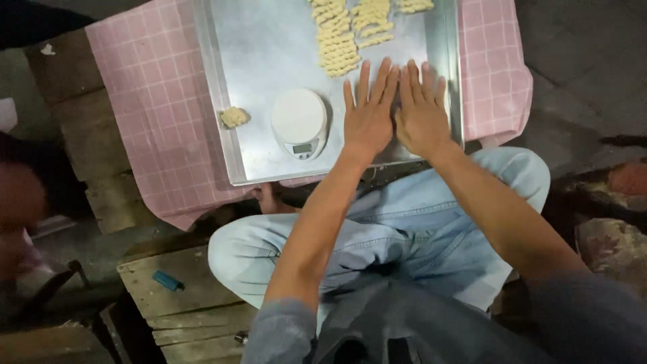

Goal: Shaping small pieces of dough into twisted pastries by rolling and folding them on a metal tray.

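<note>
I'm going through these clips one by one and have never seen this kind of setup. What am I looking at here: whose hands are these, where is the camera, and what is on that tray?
There is no machine. The single picture comes from a camera worn on a seated person's head, looking down past their jeans-clad knees. Their left hand and right hand lie flat, side by side, palms down on a metal tray; whether anything lies beneath them cannot be seen. The tray sits on a pink checked cloth. On it stand a small white kitchen scale, a lump of dough left of it, and rows of twisted dough pieces at the far end. A blue lighter lies on the wooden pallet below.
</note>
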